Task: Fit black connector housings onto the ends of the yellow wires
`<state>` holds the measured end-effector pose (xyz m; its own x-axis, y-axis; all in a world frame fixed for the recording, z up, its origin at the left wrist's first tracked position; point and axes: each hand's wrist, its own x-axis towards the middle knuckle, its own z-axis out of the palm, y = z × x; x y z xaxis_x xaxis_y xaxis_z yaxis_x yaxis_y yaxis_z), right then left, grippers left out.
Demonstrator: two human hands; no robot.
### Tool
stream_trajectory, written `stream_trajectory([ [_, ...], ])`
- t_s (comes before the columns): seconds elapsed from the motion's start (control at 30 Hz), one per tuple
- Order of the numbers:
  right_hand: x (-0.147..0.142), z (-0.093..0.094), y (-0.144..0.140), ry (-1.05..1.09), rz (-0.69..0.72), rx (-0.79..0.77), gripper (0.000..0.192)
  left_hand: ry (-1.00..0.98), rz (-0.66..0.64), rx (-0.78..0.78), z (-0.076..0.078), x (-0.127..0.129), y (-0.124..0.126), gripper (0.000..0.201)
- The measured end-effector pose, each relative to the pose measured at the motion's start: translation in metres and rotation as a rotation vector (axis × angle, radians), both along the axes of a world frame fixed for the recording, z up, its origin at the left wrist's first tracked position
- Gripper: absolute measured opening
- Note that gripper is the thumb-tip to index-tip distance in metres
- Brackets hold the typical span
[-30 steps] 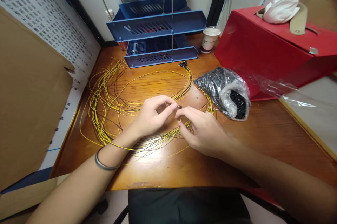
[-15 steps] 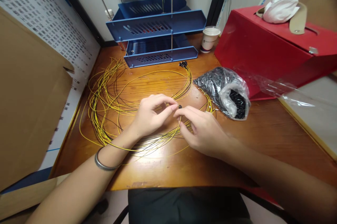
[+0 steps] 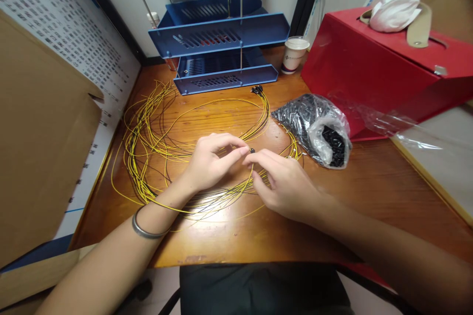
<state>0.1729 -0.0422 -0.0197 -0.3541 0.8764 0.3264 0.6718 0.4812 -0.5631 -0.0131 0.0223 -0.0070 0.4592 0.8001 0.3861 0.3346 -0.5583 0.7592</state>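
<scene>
My left hand [image 3: 212, 162] is closed, thumb and forefinger pinched at a small black connector [image 3: 252, 150] that pokes out beyond their tips. Opposite it, my right hand [image 3: 283, 179] has its fingers curled around a thin yellow wire [image 3: 252, 171] just below the connector. Its fingertips hide where the wire meets the black piece. Beneath both hands lies a loose coil of yellow and black wires [image 3: 137, 169]. At the coil's far end, several wires carry black connectors [image 3: 257, 90]; bare-looking metal tips [image 3: 294, 151] show at the right.
A clear plastic bag of black parts [image 3: 314, 125] lies right of the hands. Behind stand a blue tiered tray [image 3: 218, 36], a paper cup [image 3: 294, 56] and a red box [image 3: 373, 68] with tissue on top. Cardboard [image 3: 44, 122] borders the wooden table [image 3: 295, 246] on the left.
The black connector shows slightly more between the fingertips and has tilted a little. Both hands stay almost in place.
</scene>
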Motion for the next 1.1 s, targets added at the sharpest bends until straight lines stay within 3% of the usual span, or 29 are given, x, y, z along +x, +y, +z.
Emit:
stream_trajectory([
  [0.27,-0.0003,-0.0006,-0.0005,0.002,-0.007,-0.010,0.023,-0.100,-0.035,-0.157,-0.0020,-0.0003,0.0003,0.012],
  [0.53,0.0001,-0.0012,-0.0006,-0.003,-0.012,-0.013,0.022,-0.053,-0.048,-0.148,-0.0011,0.0008,-0.0001,0.014],
  [1.1,0.0018,0.0015,0.0024,-0.011,-0.018,0.010,0.017,0.196,-0.069,0.324,-0.0053,-0.0047,0.0021,0.017],
])
